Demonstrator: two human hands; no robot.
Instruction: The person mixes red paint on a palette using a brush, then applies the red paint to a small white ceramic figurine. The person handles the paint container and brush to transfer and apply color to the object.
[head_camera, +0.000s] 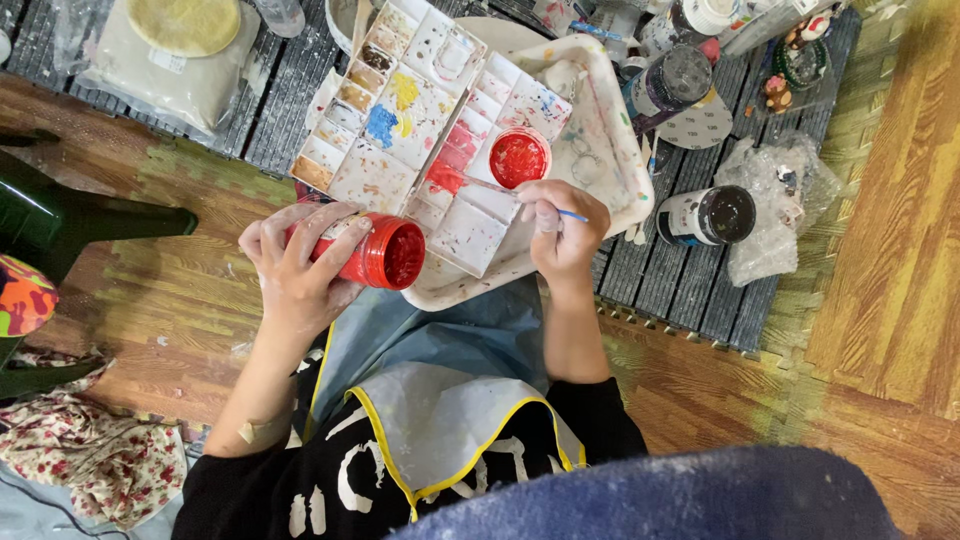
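The left hand (295, 265) is wrapped around an open jar of red paint (375, 252), fingers curled over its body and clamped on it, and the jar is tipped on its side so that its mouth faces the folding paint palette (400, 110), which puts the wet red inside within easy reach of a tool coming from the right. The right hand (562, 225) is closed in a pinch on a thin brush (574, 215) whose blue handle end pokes out past the knuckles; its tip seems to point toward the red lid (519, 158), which lies upside down on the palette, coated with paint, though the bristles are too small to make out. The palette sits opened flat on a white tray (612, 150), so spills land on plastic and not on the dark slatted mat (690, 280) below. Its small wells hold browns, yellow, blue and reds, with the red row on the side nearest the jar. A dark open jar (712, 214) lies on its side just right of the tray, well clear of both hands. A pale blue apron (440, 400) with yellow trim covers the person's lap directly under the jar, where drips would fall
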